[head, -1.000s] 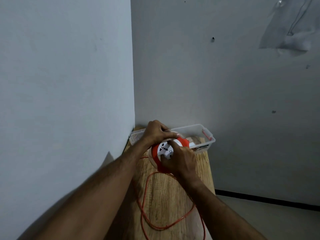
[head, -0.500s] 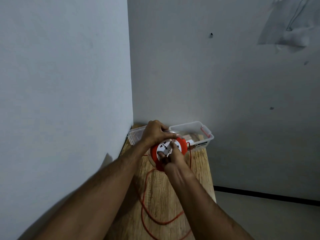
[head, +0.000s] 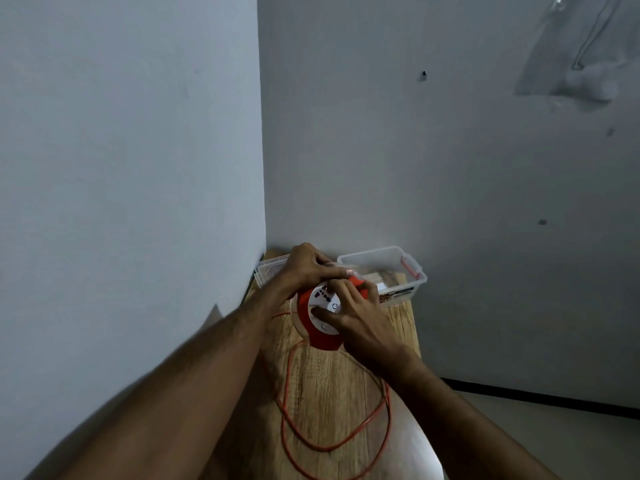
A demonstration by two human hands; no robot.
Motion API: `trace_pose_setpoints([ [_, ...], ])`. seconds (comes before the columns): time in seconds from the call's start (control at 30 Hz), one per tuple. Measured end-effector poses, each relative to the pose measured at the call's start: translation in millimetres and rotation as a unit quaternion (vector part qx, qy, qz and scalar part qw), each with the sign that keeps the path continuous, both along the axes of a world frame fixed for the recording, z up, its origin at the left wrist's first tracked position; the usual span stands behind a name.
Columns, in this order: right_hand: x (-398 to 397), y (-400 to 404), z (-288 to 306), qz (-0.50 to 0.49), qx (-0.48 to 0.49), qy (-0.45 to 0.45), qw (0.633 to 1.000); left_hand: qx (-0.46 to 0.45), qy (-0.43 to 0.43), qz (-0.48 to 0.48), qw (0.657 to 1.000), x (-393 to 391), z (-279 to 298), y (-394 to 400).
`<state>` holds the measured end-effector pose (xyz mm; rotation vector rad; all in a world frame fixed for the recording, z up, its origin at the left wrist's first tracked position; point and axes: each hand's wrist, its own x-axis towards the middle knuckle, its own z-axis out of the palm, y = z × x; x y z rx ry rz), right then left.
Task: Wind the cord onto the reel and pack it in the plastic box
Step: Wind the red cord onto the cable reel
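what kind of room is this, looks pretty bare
Probably a plain room at home or a spare storage corner. Two bare painted walls meet behind a narrow wooden table, with a dark skirting strip along the floor. Nothing marks it as a workshop.

clear glossy plastic box [head: 412,263]; matt wood-grain table [head: 332,386]; smooth plastic reel [head: 308,306]

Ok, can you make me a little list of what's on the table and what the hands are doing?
reel: round orange and white plastic cord reel, above the wooden table
left hand: grips the reel's top edge
right hand: fingers press the white face
cord: thin orange cord, loose loops on the table
box: clear plastic box, open, behind the reel
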<state>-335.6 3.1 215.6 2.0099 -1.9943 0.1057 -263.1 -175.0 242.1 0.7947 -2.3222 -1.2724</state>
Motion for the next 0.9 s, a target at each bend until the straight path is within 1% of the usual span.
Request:
trace_pose_setpoints([
  [0.2, -2.3, -7.7, 1.2, 0.007, -0.024, 0.031, 0.999, -0.012, -0.001, 0.001, 1.0, -0.5, 4.4, 3.4],
  [0.27, -4.7, -13.5, 0.9, -0.012, -0.036, 0.013, 0.999, -0.029, 0.001, 0.017, 0.999, -1.7, 3.9, 2.8],
  [0.37, -2.8, -18.8, -1.9, -0.057, -0.073, -0.077, 0.993, -0.035, 0.004, 0.035, 0.999, -1.8, 3.6, 1.0],
  [0.43, 4.7, -20.2, -5.3, -0.099, -0.107, -0.136, 0.98, -0.034, 0.01, 0.045, 0.998, -1.5, 4.3, 1.3],
  [0.5, 15.2, -22.3, -7.4, -0.149, -0.142, -0.202, 0.958, -0.05, 0.01, 0.05, 0.997, -2.8, 3.4, 1.6],
  [0.57, 26.4, -25.1, -8.6, -0.191, -0.171, -0.274, 0.927, -0.065, 0.0, 0.05, 0.997, -4.1, 1.5, 1.9],
  [0.63, 33.8, -29.6, -11.8, -0.222, -0.21, -0.325, 0.895, -0.069, -0.007, 0.052, 0.996, -3.4, -0.9, 0.9],
  [0.67, 37.3, -31.7, -12.4, -0.24, -0.226, -0.361, 0.872, -0.068, -0.005, 0.053, 0.996, -2.5, -2.0, 0.8],
  [0.7, 41.0, -32.3, -10.8, -0.264, -0.243, -0.406, 0.841, -0.068, 0.0, 0.053, 0.996, -1.4, -2.2, 1.5],
  [0.73, 42.7, -33.1, -9.9, -0.295, -0.258, -0.457, 0.798, -0.067, 0.006, 0.054, 0.996, -0.6, -2.1, 2.4],
  [0.77, 44.4, -33.7, -7.0, -0.328, -0.271, -0.513, 0.745, -0.064, 0.009, 0.057, 0.996, -0.8, -2.4, 3.2],
  [0.83, 47.4, -37.1, -2.6, -0.392, -0.277, -0.618, 0.623, -0.067, 0.016, 0.064, 0.996, -2.0, -2.3, 6.8],
  [0.87, 46.7, -41.2, -3.8, -0.402, -0.279, -0.68, 0.546, -0.075, 0.016, 0.064, 0.995, -3.0, -2.3, 8.7],
  [0.9, 45.9, -47.9, -4.2, -0.398, -0.281, -0.748, 0.451, -0.084, 0.017, 0.063, 0.994, -4.2, -3.4, 10.3],
])
